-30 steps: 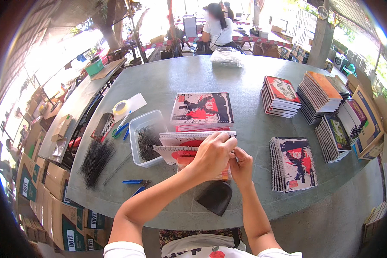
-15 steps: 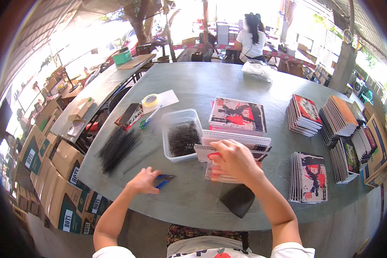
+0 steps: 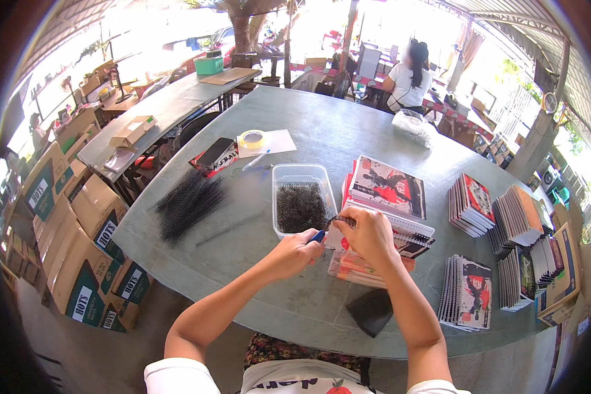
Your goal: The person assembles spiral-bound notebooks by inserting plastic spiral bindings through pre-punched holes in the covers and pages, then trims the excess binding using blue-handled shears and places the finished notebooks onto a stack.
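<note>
My left hand (image 3: 297,253) is closed round small blue-handled pliers (image 3: 318,236), their jaws raised toward my right hand. My right hand (image 3: 369,238) pinches the left end of a notebook (image 3: 335,240), where a dark strip that looks like spiral coil shows between the fingers. The fingers partly hide the plier tips and the notebook's edge. Just behind both hands is a clear plastic tub (image 3: 302,169) filled with short black coils (image 3: 299,207). Stacked notebooks (image 3: 389,186) with red, black and white covers lie behind and under my right hand.
Long black coils (image 3: 189,205) lie at left, a single coil (image 3: 230,226) beside them. A phone (image 3: 216,152), tape roll (image 3: 251,138) and pen (image 3: 256,160) lie farther back. Notebook stacks (image 3: 467,295) stand at right, near a black pouch-like item (image 3: 369,312). Someone sits beyond the table.
My left hand has picked up the pliers from the table and brought them right, to the notebook. My right hand now pinches the notebook's left end. The head view has shifted.
</note>
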{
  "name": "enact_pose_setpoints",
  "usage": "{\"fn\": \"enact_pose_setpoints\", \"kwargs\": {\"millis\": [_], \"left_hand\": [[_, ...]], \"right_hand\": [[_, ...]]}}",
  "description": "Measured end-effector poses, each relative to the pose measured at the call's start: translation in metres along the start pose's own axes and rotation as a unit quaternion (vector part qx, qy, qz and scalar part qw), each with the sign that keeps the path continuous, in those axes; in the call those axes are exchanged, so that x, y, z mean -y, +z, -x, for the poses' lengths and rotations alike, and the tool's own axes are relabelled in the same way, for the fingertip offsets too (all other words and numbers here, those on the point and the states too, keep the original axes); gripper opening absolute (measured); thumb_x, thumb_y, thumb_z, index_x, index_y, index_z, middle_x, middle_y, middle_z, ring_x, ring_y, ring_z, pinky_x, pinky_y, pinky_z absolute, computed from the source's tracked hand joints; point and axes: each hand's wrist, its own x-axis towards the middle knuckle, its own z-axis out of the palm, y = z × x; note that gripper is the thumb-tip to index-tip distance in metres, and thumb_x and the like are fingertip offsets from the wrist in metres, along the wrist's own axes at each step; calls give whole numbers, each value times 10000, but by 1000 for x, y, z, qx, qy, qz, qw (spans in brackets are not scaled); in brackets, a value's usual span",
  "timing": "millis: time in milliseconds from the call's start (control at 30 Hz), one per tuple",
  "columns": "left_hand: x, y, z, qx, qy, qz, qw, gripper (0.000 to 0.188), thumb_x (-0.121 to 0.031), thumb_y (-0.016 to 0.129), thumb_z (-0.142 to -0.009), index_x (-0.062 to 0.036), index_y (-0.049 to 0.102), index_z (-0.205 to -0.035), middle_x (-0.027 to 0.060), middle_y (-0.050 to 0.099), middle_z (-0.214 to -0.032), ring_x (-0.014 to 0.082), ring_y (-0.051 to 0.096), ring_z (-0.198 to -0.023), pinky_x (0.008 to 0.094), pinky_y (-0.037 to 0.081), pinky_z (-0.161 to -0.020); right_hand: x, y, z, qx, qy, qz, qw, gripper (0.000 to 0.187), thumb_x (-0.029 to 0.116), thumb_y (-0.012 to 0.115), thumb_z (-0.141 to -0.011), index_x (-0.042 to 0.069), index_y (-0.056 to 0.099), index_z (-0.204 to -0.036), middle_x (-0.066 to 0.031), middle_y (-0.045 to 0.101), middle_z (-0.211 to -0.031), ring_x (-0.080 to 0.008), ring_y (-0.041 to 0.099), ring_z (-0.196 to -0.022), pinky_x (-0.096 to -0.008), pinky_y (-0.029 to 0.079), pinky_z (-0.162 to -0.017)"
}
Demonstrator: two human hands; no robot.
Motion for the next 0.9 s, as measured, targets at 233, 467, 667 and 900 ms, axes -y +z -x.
{"fn": "enact_pose_setpoints", "kwargs": {"millis": [233, 467, 667, 900], "left_hand": [[-18, -17, -10, -14, -61, -166, 984, 299, -290, 542, -853, -1, 548, -929, 151, 590, -783, 175, 544, -645, 329, 452, -614], [14, -21, -25, -144, -16, -299, 943, 308, -268, 571, -850, 14, 497, -951, 218, 598, -809, 315, 609, -735, 414, 458, -642], [7, -43, -40, -14, -162, 1, 987, 344, -207, 498, -833, 19, 508, -1092, 126, 592, -828, 227, 611, -675, 358, 498, -604], [-8, -43, -35, 136, -241, 308, 910, 406, -292, 423, -874, 15, 523, -1121, 153, 616, -876, 262, 628, -687, 391, 498, -645]], "right_hand": [[2, 13, -11, -50, -36, -33, 998, 157, 231, 668, -760, 83, 676, -813, -138, 658, -734, -299, 646, -688, -384, 502, -639], [5, 29, -35, -25, 9, 60, 998, 177, 246, 669, -751, 76, 648, -798, -141, 653, -707, -306, 651, -687, -395, 504, -630], [-9, 34, -41, -39, 15, 78, 996, 195, 267, 673, -744, 79, 641, -784, -142, 649, -679, -317, 650, -661, -408, 505, -613], [-2, 34, -40, -40, 19, 95, 994, 180, 250, 658, -740, 75, 632, -772, -145, 645, -677, -316, 649, -662, -414, 503, -610]]}}
